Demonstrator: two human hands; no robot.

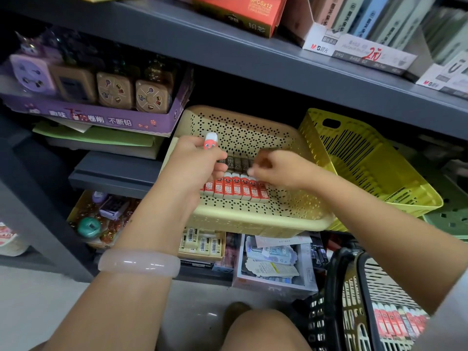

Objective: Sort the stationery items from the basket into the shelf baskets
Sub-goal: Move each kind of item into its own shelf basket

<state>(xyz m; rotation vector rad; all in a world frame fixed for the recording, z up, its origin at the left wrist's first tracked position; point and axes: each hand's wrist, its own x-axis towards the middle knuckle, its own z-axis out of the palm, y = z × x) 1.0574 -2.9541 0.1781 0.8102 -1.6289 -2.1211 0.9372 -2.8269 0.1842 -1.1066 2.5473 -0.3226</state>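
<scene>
Left hand [196, 160] curled round one red-and-white eraser [210, 141], raised over cream perforated basket [253, 219]. Right hand [276, 169] pinching top of an eraser at right end of red eraser row [234, 190] lying on basket floor. Dark 2B eraser row [236, 162] just behind, between the hands. Pale bangle [139, 263] on left wrist. Yellow slotted basket [374, 163] touching cream one on right. Black carry basket [354, 300] bottom right, more red erasers [397, 320] inside. Purple sharpener tray [101, 117] upper left on shelf.
</scene>
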